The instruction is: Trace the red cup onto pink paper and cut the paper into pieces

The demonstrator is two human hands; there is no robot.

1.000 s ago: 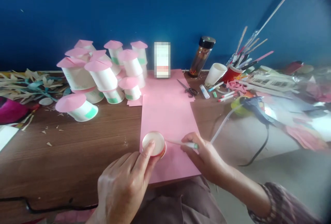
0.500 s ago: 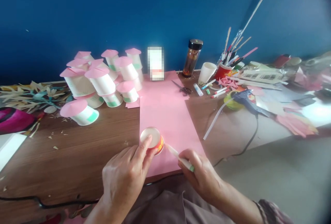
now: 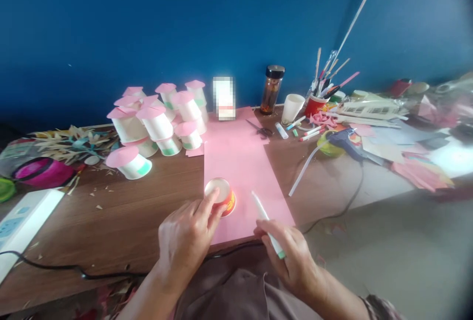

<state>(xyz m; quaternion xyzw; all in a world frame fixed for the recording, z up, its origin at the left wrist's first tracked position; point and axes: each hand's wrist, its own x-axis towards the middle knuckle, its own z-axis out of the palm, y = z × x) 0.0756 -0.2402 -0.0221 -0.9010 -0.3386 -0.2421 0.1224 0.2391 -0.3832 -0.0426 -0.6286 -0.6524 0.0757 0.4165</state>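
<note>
My left hand [image 3: 190, 233] grips a small red-and-yellow paper cup [image 3: 229, 202] between thumb and fingers, its pale round end facing up. The cup stands on a long sheet of pink paper [image 3: 240, 162]. In my right hand [image 3: 290, 251] is a white marker [image 3: 263, 207] with a green end, its tip pointing away from me above the pink paper. A gap separates the tip from the cup.
White cups with pink cone tops [image 3: 151, 123] stand in a group at the left. Scissors [image 3: 263, 131], loose pens [image 3: 312, 133], a dark bottle [image 3: 272, 90] and a glue gun [image 3: 345, 145] lie or stand farther back. A power strip [image 3: 25, 221] is at the left edge.
The marker has moved away from the cup's side, with its tip now farther right. My left hand still holds the cup. The whole view has shifted slightly.
</note>
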